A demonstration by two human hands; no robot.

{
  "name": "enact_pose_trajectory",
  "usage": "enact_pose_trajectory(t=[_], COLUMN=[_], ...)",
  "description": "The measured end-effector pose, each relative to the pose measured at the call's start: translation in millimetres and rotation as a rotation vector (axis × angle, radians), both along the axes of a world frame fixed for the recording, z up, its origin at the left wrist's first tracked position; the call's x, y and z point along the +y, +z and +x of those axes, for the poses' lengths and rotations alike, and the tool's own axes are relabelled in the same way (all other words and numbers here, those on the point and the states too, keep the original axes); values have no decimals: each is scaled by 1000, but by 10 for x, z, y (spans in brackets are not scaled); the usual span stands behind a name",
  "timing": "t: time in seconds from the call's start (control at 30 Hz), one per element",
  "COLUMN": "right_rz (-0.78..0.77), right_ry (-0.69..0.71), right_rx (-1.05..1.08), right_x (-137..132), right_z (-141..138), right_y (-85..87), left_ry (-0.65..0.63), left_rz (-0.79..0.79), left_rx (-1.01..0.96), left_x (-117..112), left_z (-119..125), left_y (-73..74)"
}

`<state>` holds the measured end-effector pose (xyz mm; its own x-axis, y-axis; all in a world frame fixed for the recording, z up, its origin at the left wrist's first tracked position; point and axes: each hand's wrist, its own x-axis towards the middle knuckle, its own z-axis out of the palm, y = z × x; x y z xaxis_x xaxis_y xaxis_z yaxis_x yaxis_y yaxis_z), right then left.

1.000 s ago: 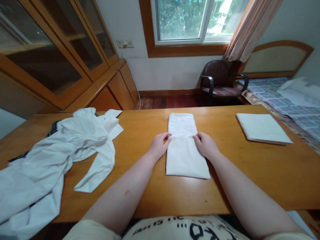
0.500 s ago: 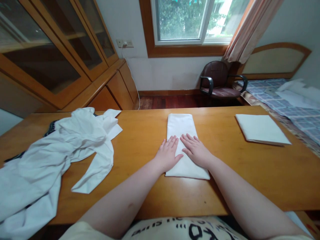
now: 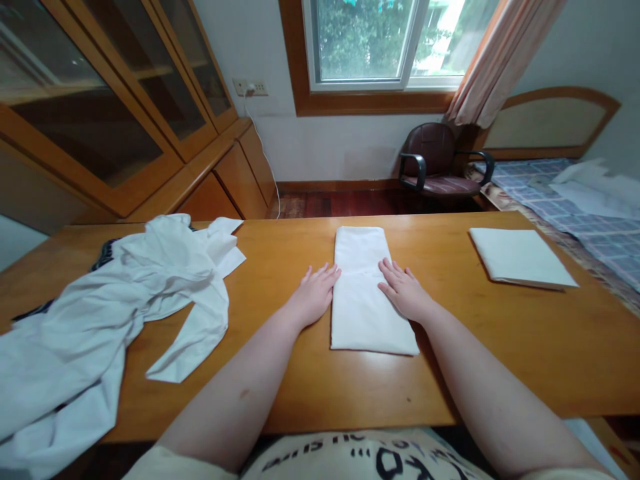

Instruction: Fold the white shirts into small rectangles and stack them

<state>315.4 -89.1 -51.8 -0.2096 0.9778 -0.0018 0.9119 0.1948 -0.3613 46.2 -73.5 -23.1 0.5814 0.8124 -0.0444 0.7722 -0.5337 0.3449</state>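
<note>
A white cloth (image 3: 364,293) folded into a long narrow strip lies on the wooden table (image 3: 310,373) straight ahead of me. My left hand (image 3: 314,293) lies flat and open along its left edge, fingers stretched out. On the right edge rests my right hand (image 3: 404,292), also flat and open, its fingers partly on the cloth. A fold line crosses the cloth near the fingertips. Neither hand grips anything.
A heap of crumpled white garments (image 3: 105,313) covers the table's left side. A folded white cloth (image 3: 520,257) lies at the right. Beyond the table stand a glass-door cabinet (image 3: 100,113), a dark armchair (image 3: 435,163) under the window, and a bed (image 3: 590,207).
My hands pinched the cloth's fold line, then pressed flat together on its near half. Now they have slid apart to its left and right edges.
</note>
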Motion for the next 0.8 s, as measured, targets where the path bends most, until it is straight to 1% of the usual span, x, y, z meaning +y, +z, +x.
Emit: enact_pose_trajectory(t=[0.07,0.13,0.2,0.23,0.33,0.43,0.53,0.6,0.7,0.8], right_rz=[52,155,238,245,172,141,148,140,102,60], right_ry=[-16,-38,-19,9,78,68,69,86,127,126], right_rx=[70,160,234,256,280,280,275,278,310,384], right_x=[12,28,37,38,31,28,31,30,32,40], right_z=[24,62,102,116,126,100,68,51,48,82], right_y=[30,81,137,161,202,207,206,206,187,146], left_ry=[-89,-192,-245,-251,-252,-265,-317,-368,-405,-354], left_rz=[28,-21,-89,-108,-109,-47,63,100,68,-34], left_rx=[-13,-14,1,11,41,34,-38,-96,-203,-378], left_x=[11,8,6,7,18,19,15,30,91,155], left_z=[-73,-118,-141,-148,-155,-132,-59,0,43,-1], left_y=[41,61,60,55,50,71,79,45,-57,-149])
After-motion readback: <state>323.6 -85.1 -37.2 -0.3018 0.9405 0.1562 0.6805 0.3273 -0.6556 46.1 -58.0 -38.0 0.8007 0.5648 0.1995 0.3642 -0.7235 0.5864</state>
